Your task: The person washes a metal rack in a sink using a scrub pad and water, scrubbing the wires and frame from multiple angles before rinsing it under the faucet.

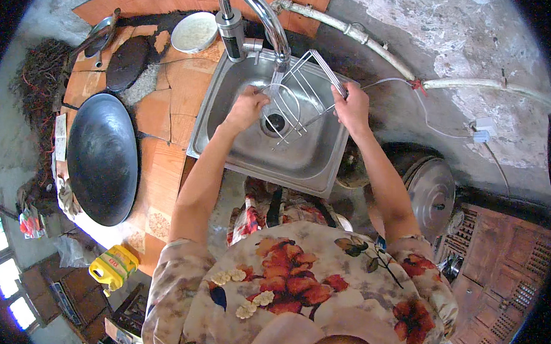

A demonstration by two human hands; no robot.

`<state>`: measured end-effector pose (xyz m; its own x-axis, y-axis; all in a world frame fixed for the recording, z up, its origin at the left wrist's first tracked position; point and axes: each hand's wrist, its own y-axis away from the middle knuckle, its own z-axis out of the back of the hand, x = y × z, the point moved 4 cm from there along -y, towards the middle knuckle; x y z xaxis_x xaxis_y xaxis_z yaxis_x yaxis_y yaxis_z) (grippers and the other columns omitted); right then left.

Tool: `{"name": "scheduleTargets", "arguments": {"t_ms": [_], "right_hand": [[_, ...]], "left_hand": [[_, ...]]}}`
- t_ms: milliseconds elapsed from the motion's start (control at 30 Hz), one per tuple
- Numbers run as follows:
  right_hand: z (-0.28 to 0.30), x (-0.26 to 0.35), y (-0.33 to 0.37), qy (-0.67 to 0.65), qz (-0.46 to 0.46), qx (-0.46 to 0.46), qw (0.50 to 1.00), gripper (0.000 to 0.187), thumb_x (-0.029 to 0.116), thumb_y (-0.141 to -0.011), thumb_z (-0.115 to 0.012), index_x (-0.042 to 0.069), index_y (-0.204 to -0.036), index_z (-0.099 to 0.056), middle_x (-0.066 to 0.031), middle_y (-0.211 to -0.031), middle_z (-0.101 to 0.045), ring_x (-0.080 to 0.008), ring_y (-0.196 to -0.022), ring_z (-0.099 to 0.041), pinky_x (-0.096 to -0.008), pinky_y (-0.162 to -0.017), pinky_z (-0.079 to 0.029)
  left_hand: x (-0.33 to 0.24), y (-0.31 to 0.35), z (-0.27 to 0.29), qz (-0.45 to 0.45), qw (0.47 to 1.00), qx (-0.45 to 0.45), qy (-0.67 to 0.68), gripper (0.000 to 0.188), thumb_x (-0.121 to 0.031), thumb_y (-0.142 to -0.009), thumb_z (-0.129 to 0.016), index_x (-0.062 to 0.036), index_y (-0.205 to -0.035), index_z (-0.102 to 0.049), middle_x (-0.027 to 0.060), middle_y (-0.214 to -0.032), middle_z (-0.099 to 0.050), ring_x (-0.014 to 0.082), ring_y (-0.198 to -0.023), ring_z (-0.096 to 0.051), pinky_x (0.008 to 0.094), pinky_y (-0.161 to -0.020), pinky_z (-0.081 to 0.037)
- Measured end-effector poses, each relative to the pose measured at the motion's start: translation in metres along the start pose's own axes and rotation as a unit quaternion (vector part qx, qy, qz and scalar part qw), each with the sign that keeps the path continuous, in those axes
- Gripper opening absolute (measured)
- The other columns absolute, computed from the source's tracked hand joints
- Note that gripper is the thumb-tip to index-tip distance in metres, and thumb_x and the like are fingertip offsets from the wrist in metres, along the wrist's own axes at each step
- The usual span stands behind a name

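Wire rack (327,71): left hand (247,108) pinches one side, right hand (352,108) grips another; near left, a yellow jug (113,267) bears printing.

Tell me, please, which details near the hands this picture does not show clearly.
In the head view:
Bare right hand: lower fingers, hidden by the hand itself.
Silver wire metal rack: whether it touches the silver rectangular steel sink; thin wires blend into the shine.
Bare left hand: fingertip grip, too small.
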<state>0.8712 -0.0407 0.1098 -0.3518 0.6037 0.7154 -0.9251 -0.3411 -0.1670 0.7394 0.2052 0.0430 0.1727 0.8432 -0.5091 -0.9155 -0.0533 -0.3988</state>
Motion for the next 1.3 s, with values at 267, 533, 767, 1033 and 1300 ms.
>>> {"name": "scheduleTargets", "arguments": {"t_ms": [267,533,767,1033,1300], "right_hand": [[-0.001,0.013,0.023,-0.059,-0.080,0.034,0.994,0.027,0.025,-0.088,-0.063,0.000,-0.085,-0.056,-0.0085,-0.051,-0.056,-0.0187,-0.038,-0.056,-0.0338,-0.038,-0.043],[-0.023,0.003,0.033,-0.045,0.001,-0.027,0.999,0.029,0.025,-0.088,-0.064,-0.001,-0.097,-0.057,-0.0065,-0.059,-0.057,-0.0126,-0.042,-0.056,-0.0287,-0.036,-0.043],[-0.036,0.008,0.051,-0.080,-0.066,0.021,0.994,0.020,0.016,-0.080,-0.067,0.000,-0.087,-0.056,-0.0163,-0.070,-0.061,-0.0335,-0.063,-0.061,-0.0421,-0.057,-0.045],[-0.043,0.031,0.058,0.099,-0.009,0.040,0.994,0.025,0.019,-0.079,-0.064,0.000,-0.092,-0.055,-0.0205,-0.074,-0.063,-0.0396,-0.071,-0.063,-0.0486,-0.066,-0.050],[-0.057,0.016,0.041,-0.071,-0.109,0.012,0.991,0.023,0.017,-0.079,-0.067,-0.002,-0.087,-0.057,-0.0187,-0.071,-0.063,-0.0317,-0.059,-0.063,-0.0427,-0.055,-0.050]], "left_hand": [[-0.056,0.008,0.006,0.148,0.984,-0.094,-0.032,0.024,0.001,-0.080,-0.058,0.0004,-0.104,-0.060,0.0173,-0.123,-0.050,0.0365,-0.103,-0.056,0.0409,-0.075,-0.052],[-0.085,0.003,0.021,0.156,0.963,-0.221,0.002,0.014,0.002,-0.082,-0.060,-0.0014,-0.096,-0.060,0.0173,-0.120,-0.040,0.0293,-0.086,-0.059,0.0368,-0.070,-0.050],[-0.022,0.026,-0.051,0.307,0.923,-0.198,0.122,0.038,-0.014,-0.087,-0.058,0.0044,-0.118,-0.048,0.0221,-0.096,-0.063,0.0387,-0.085,-0.062,0.0456,-0.074,-0.048],[0.001,-0.013,-0.067,0.337,0.926,-0.027,0.171,0.018,-0.008,-0.090,-0.049,0.0027,-0.104,-0.045,0.0218,-0.079,-0.065,0.0380,-0.070,-0.065,0.0467,-0.065,-0.050],[-0.040,-0.002,-0.040,0.275,0.499,-0.048,0.821,0.063,-0.001,-0.097,-0.035,-0.0267,-0.147,-0.006,0.0219,-0.134,-0.042,0.0396,-0.117,-0.051,0.0476,-0.095,-0.048]]}}
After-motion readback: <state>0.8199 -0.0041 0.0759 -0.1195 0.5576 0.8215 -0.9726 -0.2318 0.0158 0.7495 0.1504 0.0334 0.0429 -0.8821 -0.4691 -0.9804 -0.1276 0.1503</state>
